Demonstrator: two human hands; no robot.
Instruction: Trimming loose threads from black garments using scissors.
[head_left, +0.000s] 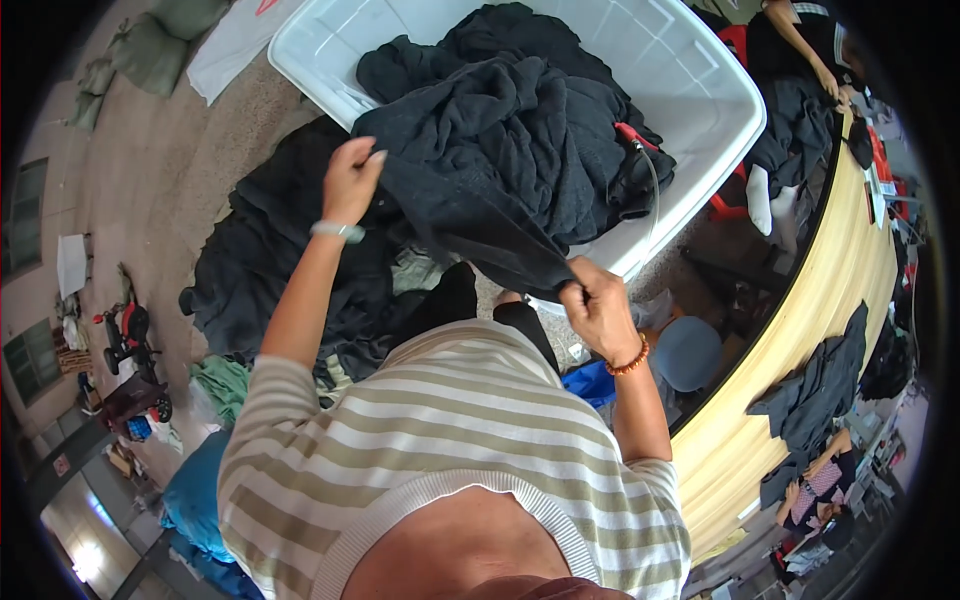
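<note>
A black garment (480, 215) stretches between my two hands over the near edge of the tub. My right hand (598, 308) is closed around its lower right end, the fingers curled tight. At its upper left end my left hand (350, 182) is closed, thumb and fingers bent against the cloth; part of that grip is hidden. Beyond it, a large white plastic tub (725, 100) holds a crumpled heap of black clothes (520, 100). A small red-handled tool (632, 135) with a pale cord lies on the right side of the heap.
More black clothes (270, 260) are piled on the floor left of the tub. A curved wooden table (740, 430) stands at the right, with a dark garment (820, 385) on it. A round blue-grey stool (688, 353) is beside it. Other people work along the table.
</note>
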